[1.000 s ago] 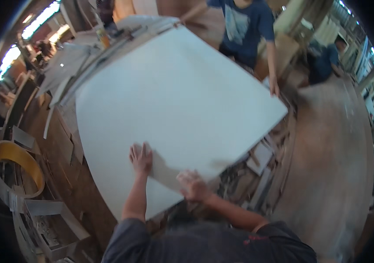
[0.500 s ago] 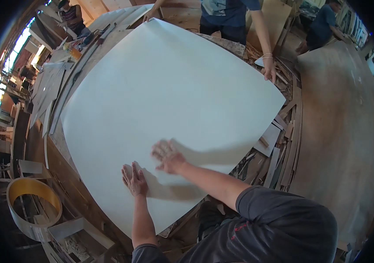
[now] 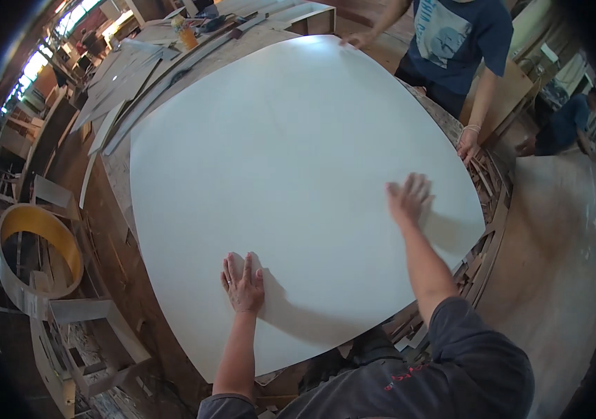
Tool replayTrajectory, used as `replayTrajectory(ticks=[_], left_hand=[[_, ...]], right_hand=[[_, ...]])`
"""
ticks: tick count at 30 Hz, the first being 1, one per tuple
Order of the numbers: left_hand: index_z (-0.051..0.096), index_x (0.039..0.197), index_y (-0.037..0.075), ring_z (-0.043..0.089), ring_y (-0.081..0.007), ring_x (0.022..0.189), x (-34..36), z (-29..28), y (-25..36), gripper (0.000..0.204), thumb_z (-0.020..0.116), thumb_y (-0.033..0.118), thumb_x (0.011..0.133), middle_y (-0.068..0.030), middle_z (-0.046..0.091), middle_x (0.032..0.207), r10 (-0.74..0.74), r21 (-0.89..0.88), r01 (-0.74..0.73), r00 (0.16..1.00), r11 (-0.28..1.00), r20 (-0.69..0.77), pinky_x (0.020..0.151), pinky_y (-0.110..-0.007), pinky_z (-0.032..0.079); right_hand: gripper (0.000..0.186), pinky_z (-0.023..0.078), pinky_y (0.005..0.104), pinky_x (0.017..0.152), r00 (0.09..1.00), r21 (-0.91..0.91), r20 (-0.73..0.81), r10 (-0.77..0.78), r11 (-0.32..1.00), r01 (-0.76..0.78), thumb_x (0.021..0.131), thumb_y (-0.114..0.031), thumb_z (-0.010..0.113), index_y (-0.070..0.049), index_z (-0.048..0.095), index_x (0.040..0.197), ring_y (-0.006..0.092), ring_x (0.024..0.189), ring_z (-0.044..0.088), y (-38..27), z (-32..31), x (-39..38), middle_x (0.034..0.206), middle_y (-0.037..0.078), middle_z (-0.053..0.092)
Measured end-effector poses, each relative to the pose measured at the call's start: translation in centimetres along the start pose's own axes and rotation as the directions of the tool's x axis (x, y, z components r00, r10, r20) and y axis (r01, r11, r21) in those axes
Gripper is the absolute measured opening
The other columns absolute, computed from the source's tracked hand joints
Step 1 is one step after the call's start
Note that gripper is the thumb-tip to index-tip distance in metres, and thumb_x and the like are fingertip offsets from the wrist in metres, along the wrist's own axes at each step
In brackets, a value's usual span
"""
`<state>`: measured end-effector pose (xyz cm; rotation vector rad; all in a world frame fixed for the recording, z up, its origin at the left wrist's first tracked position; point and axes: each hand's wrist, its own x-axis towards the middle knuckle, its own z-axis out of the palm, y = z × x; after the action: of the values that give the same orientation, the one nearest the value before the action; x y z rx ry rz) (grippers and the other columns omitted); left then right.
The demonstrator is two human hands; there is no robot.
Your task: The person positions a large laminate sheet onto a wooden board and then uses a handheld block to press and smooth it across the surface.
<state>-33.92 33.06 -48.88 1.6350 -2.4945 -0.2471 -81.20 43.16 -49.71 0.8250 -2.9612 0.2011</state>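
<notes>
One white sheet (image 3: 298, 174), flat, corner pointing near-left, long axis unclear

Showing plain white across the sheet (image 3: 298, 174), dark grey on the near shirt (image 3: 469, 353), dark blue with a pale print (image 3: 444, 35) on the far shirt (image 3: 490, 42). Showing yellow inside the pale ring (image 3: 54, 229), mottled brown on the panel (image 3: 549, 258).

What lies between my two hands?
In the head view, only the bare white sheet, partly shadowed, stretches between your left hand and right hand.

Illegible lettering (image 3: 407, 373): grey shirt (image 3: 483, 353), blue T-shirt (image 3: 491, 35)
</notes>
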Motion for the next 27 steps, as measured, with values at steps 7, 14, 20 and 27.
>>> replayTrajectory(ticks=[7, 14, 20, 27], left_hand=[[0.037, 0.16, 0.035, 0.014, -0.0402, 0.158, 10.1, 1.5, 2.5, 0.057, 0.046, 0.048, 0.105, -0.0156, 0.021, 0.17, -0.223, 0.072, 0.222, 0.975, 0.972, 0.008, 0.119, -0.07, 0.009], [0.033, 0.162, 0.036, 0.006, -0.0342, 0.16, 16.3, 1.5, 5.7, 0.058, 0.035, 0.053, 0.106, -0.0104, 0.014, 0.173, -0.389, 0.136, 0.381, 0.921, 0.915, 0.033, 0.121, -0.069, 0.004], [0.034, 0.161, 0.036, 0.011, -0.0333, 0.159, 16.6, 2.3, 4.8, 0.059, 0.034, 0.056, 0.106, -0.0071, 0.017, 0.173, -0.413, 0.178, 0.405, 0.911, 0.897, 0.008, 0.12, -0.068, 0.007], [0.034, 0.161, 0.035, 0.013, -0.0334, 0.159, 17.0, 2.8, 5.1, 0.061, 0.033, 0.06, 0.105, -0.0071, 0.018, 0.173, -0.397, 0.179, 0.391, 0.918, 0.903, -0.004, 0.119, -0.07, 0.009]], right_hand=[[0.079, -0.001, 0.0576, 0.128, 0.415, 0.435, 0.232, -0.88, 0.475, 0.765, 0.097, -0.065, 0.049, -0.022, 0.033, 0.162, 0.033, 0.16, 0.005, -19.4, -1.0, -13.2, 0.173, 0.004, 0.016], [0.076, 0.003, 0.0665, 0.125, 0.497, 0.384, 0.133, -0.858, 0.507, 0.772, 0.099, -0.066, 0.042, -0.022, 0.034, 0.161, 0.0344, 0.159, 0.009, -28.8, 3.4, 4.4, 0.171, 0.007, 0.021], [0.088, 0.003, 0.0592, 0.127, 0.772, 0.163, 0.12, -0.625, 0.779, 0.605, 0.099, -0.074, 0.033, -0.018, 0.023, 0.165, 0.0344, 0.159, 0.006, -29.3, 6.1, 24.9, 0.173, 0.007, 0.014], [0.101, 0.006, 0.0514, 0.129, 0.874, 0.128, 0.032, -0.486, 0.869, 0.478, 0.094, -0.079, 0.039, -0.008, 0.024, 0.163, 0.0348, 0.159, 0.011, -21.2, 7.4, 37.4, 0.171, 0.014, 0.018]])
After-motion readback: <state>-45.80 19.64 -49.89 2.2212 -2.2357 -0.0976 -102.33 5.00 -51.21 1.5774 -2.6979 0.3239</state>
